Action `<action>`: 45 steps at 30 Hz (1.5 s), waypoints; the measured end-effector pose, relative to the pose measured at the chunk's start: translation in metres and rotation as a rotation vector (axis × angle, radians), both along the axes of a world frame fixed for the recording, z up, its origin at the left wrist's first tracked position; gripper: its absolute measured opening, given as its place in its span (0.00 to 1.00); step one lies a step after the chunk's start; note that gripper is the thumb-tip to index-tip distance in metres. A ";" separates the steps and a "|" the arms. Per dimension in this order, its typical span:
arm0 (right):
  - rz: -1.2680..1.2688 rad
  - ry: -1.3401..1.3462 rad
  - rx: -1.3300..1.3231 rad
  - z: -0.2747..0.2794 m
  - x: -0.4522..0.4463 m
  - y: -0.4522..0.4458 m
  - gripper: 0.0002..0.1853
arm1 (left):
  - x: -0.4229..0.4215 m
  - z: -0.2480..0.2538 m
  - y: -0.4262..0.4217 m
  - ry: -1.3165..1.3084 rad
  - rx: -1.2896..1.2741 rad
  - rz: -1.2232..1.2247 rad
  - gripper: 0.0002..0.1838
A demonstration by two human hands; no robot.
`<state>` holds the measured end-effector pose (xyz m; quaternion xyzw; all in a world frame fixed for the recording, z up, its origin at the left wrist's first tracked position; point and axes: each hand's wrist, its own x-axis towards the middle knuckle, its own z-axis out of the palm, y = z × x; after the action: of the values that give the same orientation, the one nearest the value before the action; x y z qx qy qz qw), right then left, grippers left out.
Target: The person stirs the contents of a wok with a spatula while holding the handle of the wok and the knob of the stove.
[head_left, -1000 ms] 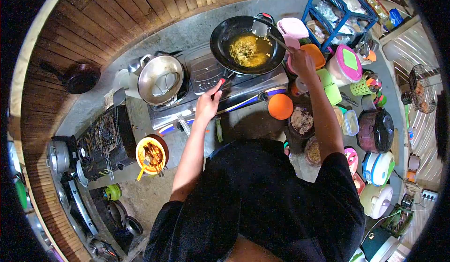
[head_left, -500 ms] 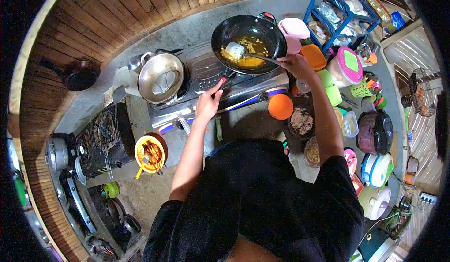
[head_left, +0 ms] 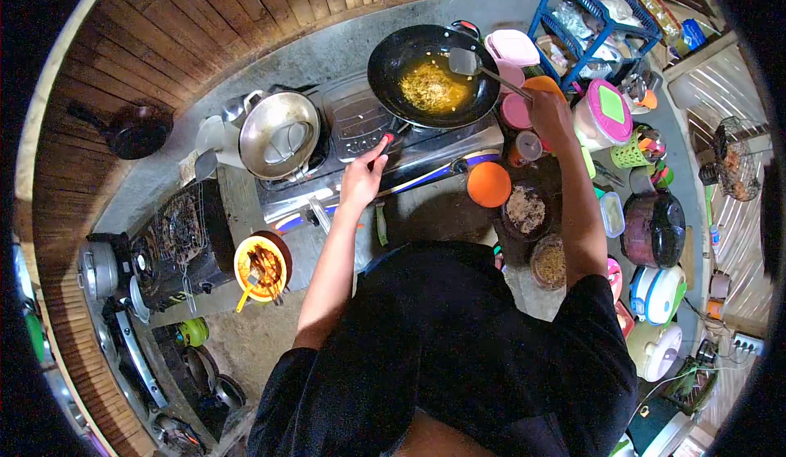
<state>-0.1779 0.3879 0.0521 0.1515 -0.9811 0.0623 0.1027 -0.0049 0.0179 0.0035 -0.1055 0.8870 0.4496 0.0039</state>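
Observation:
A black wok (head_left: 385, 68) sits on the right side of the gas stove (head_left: 450, 148). Yellow oil with chopped pale bits (head_left: 434, 89) lies in its bottom. My left hand (head_left: 361, 180) is closed round the wok's red-and-black handle (head_left: 388, 139). In my right hand (head_left: 550, 117) is the handle of a metal spatula (head_left: 465, 62), whose blade is over the wok's right inner side, above the food. Left on the stove rests a metal pan (head_left: 255, 134) with something pale and curved inside.
An orange bowl (head_left: 489, 184) and bowls of pale crumbly stuff (head_left: 526, 211) stand right of the stove. Plastic tubs and a blue rack (head_left: 565, 48) fill the back right. A yellow bowl with brown sauce (head_left: 270, 248) stands left, near a charred grill rack (head_left: 182, 226).
The spatula has moved from the food on the wok's left up to its right side. My right hand has shifted right, and the bits have gathered in the middle. My left hand stays put.

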 end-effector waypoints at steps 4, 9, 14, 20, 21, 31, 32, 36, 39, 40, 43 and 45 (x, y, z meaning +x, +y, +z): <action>0.106 -0.121 -0.089 0.019 0.007 0.007 0.12 | -0.002 -0.004 -0.002 -0.010 -0.026 -0.006 0.20; 0.311 -0.323 -0.174 -0.009 -0.012 0.016 0.11 | -0.001 -0.003 -0.001 -0.005 -0.009 -0.007 0.20; 0.278 -0.499 -0.456 -0.005 0.020 -0.022 0.12 | 0.000 0.002 0.000 0.016 -0.033 -0.005 0.20; 0.217 -0.359 -0.432 0.012 0.032 -0.046 0.12 | -0.001 -0.004 -0.001 -0.001 -0.028 -0.003 0.20; 0.217 -0.360 -0.434 0.007 0.031 -0.046 0.12 | -0.001 -0.007 -0.002 0.014 -0.019 -0.007 0.20; -0.005 0.168 -0.091 -0.023 0.024 -0.041 0.12 | -0.001 -0.006 -0.001 -0.007 -0.060 0.007 0.21; 0.027 0.312 -0.072 -0.028 0.021 -0.038 0.09 | -0.001 -0.002 0.000 -0.007 -0.059 0.007 0.21; -0.098 -0.029 -0.054 -0.028 0.027 -0.034 0.15 | 0.000 0.002 0.001 -0.049 -0.058 0.022 0.21; -0.040 -0.225 -0.193 -0.032 0.028 -0.031 0.15 | 0.000 0.000 0.000 -0.031 -0.041 0.019 0.20; 0.062 -0.217 -0.137 -0.035 0.026 -0.029 0.15 | 0.000 -0.001 0.000 -0.027 -0.033 0.013 0.20; 0.151 -0.273 -0.207 -0.035 0.029 -0.030 0.15 | -0.001 -0.004 -0.001 0.005 -0.035 0.007 0.20; 0.136 -0.339 -0.332 -0.032 0.031 -0.033 0.15 | 0.000 -0.003 -0.001 -0.004 -0.038 0.010 0.20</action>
<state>-0.1473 0.3546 0.0200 0.1858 -0.9481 0.2542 -0.0443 -0.0054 0.0172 0.0000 -0.1112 0.8948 0.4324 0.0015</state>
